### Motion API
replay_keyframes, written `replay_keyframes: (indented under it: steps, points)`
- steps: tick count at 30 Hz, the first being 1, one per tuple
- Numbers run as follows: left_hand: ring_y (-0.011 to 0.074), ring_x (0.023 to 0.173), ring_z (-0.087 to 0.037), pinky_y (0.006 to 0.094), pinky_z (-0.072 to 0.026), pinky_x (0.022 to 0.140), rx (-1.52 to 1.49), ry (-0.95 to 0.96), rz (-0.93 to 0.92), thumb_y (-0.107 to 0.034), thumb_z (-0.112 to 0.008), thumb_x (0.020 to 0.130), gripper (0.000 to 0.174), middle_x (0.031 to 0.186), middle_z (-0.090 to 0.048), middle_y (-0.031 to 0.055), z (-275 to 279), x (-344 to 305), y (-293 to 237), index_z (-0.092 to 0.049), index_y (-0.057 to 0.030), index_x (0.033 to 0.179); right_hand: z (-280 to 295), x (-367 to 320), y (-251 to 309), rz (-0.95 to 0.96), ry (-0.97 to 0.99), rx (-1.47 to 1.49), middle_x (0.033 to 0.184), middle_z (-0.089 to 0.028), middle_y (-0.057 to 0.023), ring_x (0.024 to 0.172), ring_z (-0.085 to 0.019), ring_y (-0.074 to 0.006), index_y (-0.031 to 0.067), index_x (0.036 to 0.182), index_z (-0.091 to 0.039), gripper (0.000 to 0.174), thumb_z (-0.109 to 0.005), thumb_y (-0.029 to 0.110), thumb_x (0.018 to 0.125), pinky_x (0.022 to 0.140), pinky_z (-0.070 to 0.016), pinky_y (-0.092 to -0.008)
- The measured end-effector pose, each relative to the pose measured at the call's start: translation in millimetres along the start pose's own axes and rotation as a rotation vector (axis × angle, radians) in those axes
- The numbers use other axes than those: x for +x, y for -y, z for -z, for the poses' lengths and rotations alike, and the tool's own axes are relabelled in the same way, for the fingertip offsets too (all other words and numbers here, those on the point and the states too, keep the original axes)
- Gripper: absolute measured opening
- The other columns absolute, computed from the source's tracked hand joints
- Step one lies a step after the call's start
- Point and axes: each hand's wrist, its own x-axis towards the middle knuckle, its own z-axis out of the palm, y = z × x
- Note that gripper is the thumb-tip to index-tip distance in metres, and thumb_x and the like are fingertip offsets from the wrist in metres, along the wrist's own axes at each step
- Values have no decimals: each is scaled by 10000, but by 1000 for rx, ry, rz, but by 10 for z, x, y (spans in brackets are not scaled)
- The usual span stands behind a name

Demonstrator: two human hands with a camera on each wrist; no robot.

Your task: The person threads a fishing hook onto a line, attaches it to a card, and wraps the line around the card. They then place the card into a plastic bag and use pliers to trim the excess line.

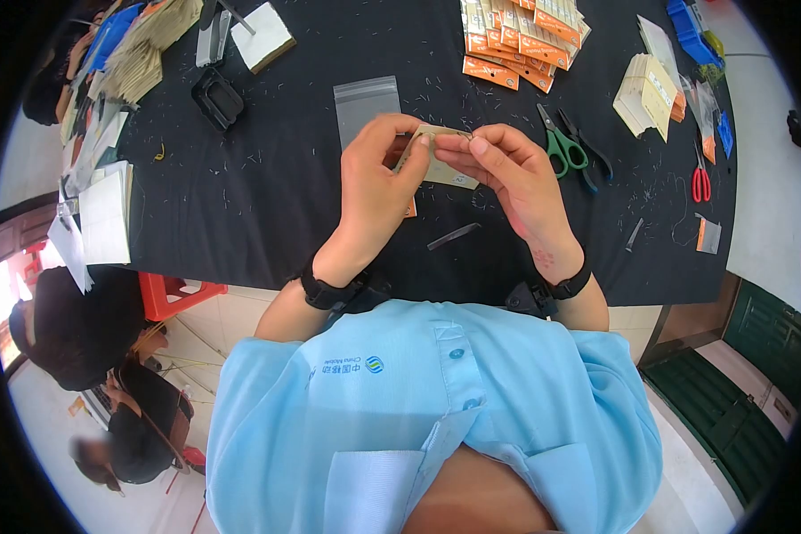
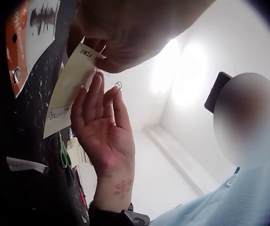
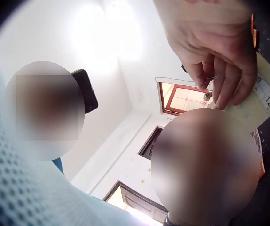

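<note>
Over the black tablecloth, my left hand (image 1: pixel 374 187) grips a cream card (image 1: pixel 452 173) between thumb and fingers. The card bears a small white label (image 3: pixel 266 96) reading 12. My right hand (image 1: pixel 521 182) meets it from the other side, fingertips close to the card's upper edge. Between its thumb and forefinger it pinches a thin looped thread (image 2: pixel 119 85), visible against the bright ceiling in the left wrist view. Beneath the left hand lies a clear zip bag (image 1: pixel 365 98). An orange packet edge (image 1: pixel 411 208) peeks out below the card.
Green-handled scissors (image 1: pixel 567 151) and dark pliers (image 1: pixel 596 160) lie right of the hands. Orange-and-white packets (image 1: pixel 521 40) are heaped at the back. A card stack (image 1: pixel 645 93) and red scissors (image 1: pixel 701 182) sit far right; a black tray (image 1: pixel 217 98) and paper stacks (image 1: pixel 107 214) are left.
</note>
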Motion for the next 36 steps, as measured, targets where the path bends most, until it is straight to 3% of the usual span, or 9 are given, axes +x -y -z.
replay_keyframes:
  steps: [13,15,16,18,22,24,28,30,36]
  points:
    - [94,595,-593,222,-450,484,45,10,-35,-35,-571,849,144,818,-632,79,14,-23,-81,-586,11,985,18,12,-23,-7,8,72,1053,-637,-158,996,-622,-218,28,987,-567,184,-535,198,924,904,-476,-314]
    - [124,887,-621,244,-483,779,48,67,36,-49,-579,861,192,955,-643,97,32,-34,-104,-571,10,1044,22,10,-23,-8,8,72,1051,-638,-156,993,-624,-215,31,990,-568,183,-531,198,926,900,-478,-313]
    - [124,887,-621,244,-483,779,48,67,36,-49,-579,861,192,955,-643,97,26,-33,-102,-571,10,1044,23,9,-23,-10,8,72,1049,-639,-154,989,-625,-213,33,994,-569,183,-528,198,927,896,-481,-312]
    - [95,478,-550,218,-413,389,66,26,-33,-43,-570,846,178,875,-635,84,7,-25,-84,-588,-2,1019,28,12,-32,-5,7,73,1050,-639,-155,986,-626,-213,34,995,-569,183,-529,199,927,898,-481,-315]
    - [97,475,-549,216,-405,380,88,3,-122,-50,-579,842,206,881,-636,89,8,-12,-54,-594,-20,1046,10,12,-31,-7,-32,50,985,-659,-130,920,-641,-180,37,990,-578,189,-545,209,919,816,-501,-287]
    - [130,862,-620,248,-477,741,133,51,-2,-59,-605,841,218,943,-650,95,34,-21,-157,-606,-10,1053,29,-1,-31,-30,-45,-44,933,-666,-111,864,-643,-159,37,987,-586,194,-555,214,914,749,-495,-262]
    - [138,835,-624,252,-474,728,140,57,-45,-64,-607,837,210,933,-651,103,12,-19,-135,-614,-10,1040,3,13,-65,-39,-29,-169,791,-664,-55,722,-628,-104,32,982,-608,210,-575,224,903,591,-447,-206]
    - [220,723,-644,281,-499,602,192,32,-233,-30,-578,835,214,910,-646,124,-6,-12,-71,-601,-25,1048,-36,15,-67,-31,-39,-181,779,-659,-54,710,-626,-104,26,984,-609,214,-573,221,904,588,-449,-204]
    - [254,806,-648,304,-503,674,168,48,-168,-30,-588,828,204,917,-647,132,3,-27,-128,-602,-20,1031,-60,20,-62,-31,-58,-176,742,-643,-56,675,-608,-101,4,991,-605,214,-568,198,907,602,-464,-213]
